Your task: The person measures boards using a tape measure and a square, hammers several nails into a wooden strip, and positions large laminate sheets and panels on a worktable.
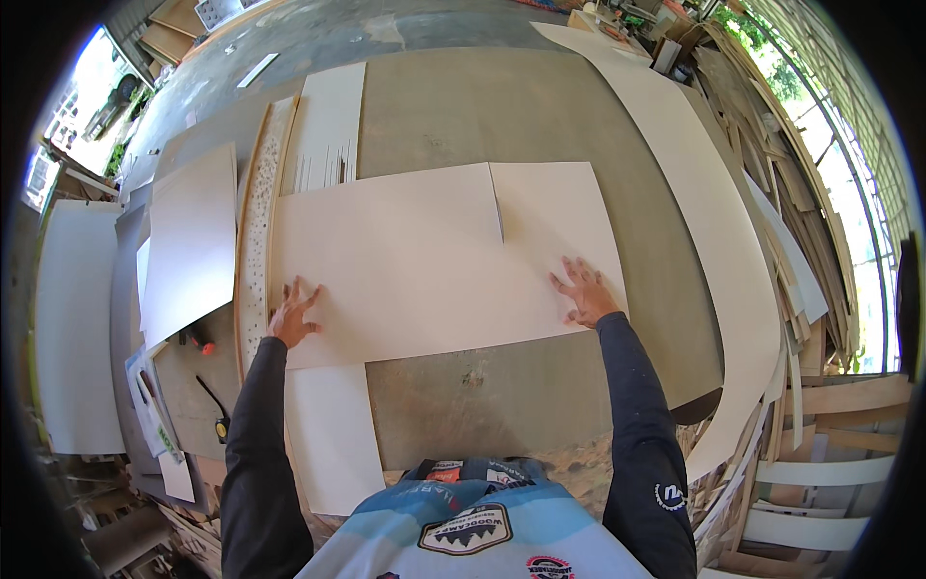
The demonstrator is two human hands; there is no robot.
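Observation:
A large white sheet (415, 261) lies flat across the worktable, with a narrow slit running in from its far edge, right of the middle. Spread fingers of my left hand (294, 317) rest on the sheet near its left edge. My right hand (584, 291), also with fingers apart, lies on it near the right edge. Neither hand holds anything. Under the sheet's left part runs a long white strip (333, 439), showing beyond both its near and far edges. Beside my left hand is a long wooden-edged board (257, 227) with a speckled face.
Another white panel (188, 246) lies to the left. A tape measure (222, 427) with a black and yellow case sits near my left forearm, below a partly hidden red-and-black tool (201, 340). A curved white sheet (723, 232) borders the table's right side, beside stacked wood offcuts (796, 203).

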